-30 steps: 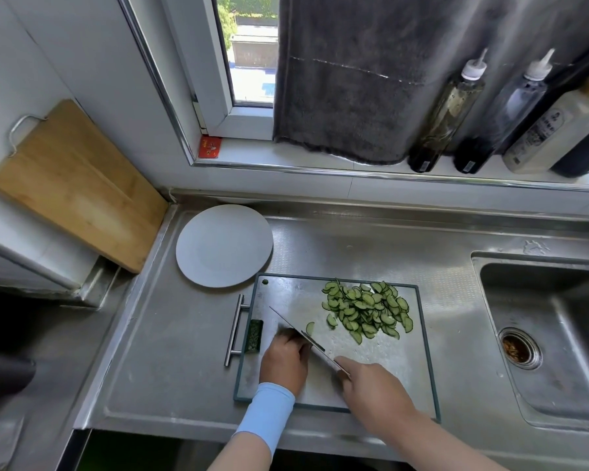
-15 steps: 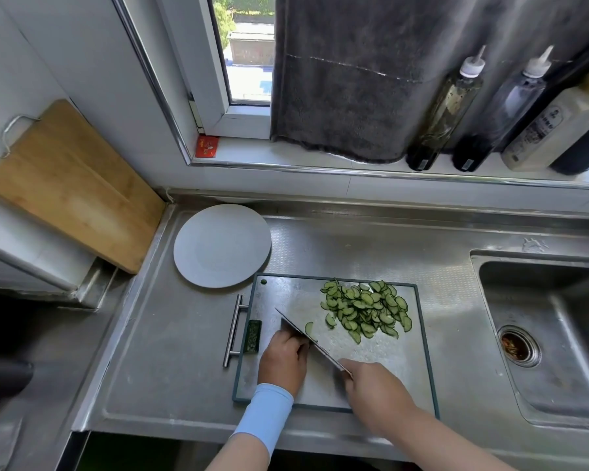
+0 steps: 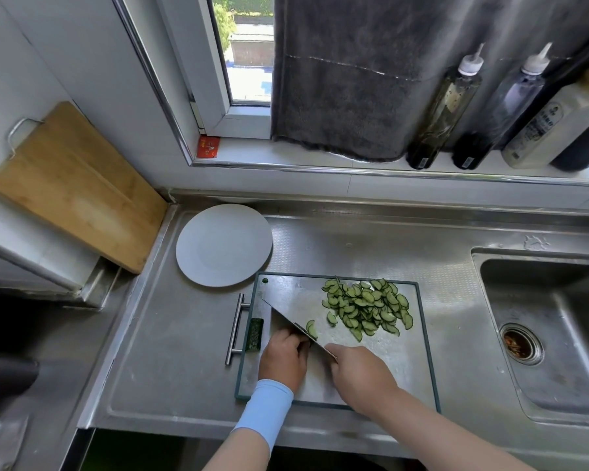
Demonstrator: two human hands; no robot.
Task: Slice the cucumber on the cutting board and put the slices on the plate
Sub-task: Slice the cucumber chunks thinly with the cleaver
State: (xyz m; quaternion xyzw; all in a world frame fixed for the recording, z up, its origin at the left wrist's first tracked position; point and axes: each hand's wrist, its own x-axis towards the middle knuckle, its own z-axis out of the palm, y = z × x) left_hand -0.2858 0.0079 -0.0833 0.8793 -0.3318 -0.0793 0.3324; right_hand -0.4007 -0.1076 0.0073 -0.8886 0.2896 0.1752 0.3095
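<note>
— What has the right hand [image 3: 361, 377] got?

— The handle of the knife [image 3: 282, 319], fingers wrapped tight round it. The blade runs away and to the left across the cutting board [image 3: 405, 368], edge down.

— And the left hand [image 3: 282, 357]?

— It is knuckles-up on the board, right against the near face of the blade, fingers curled under. Whether it grips a piece of cucumber beneath them I cannot tell; the hand hides that spot. A blue sleeve [image 3: 266, 407] covers the wrist.

— Where is the cucumber, then?

— One cut slice [image 3: 311, 329] lies just on the far side of the blade. The pile of slices [image 3: 366, 307] is heaped on the board's far right part. A dark green end piece [image 3: 255, 334] sits at the board's left edge, beside its metal handle [image 3: 235, 329].

— The plate [image 3: 223, 244]?

— It is on the steel counter [image 3: 170, 368], just off the board's far left corner, with none of the slices on it. The sink [image 3: 551, 334] lies to the right.
</note>
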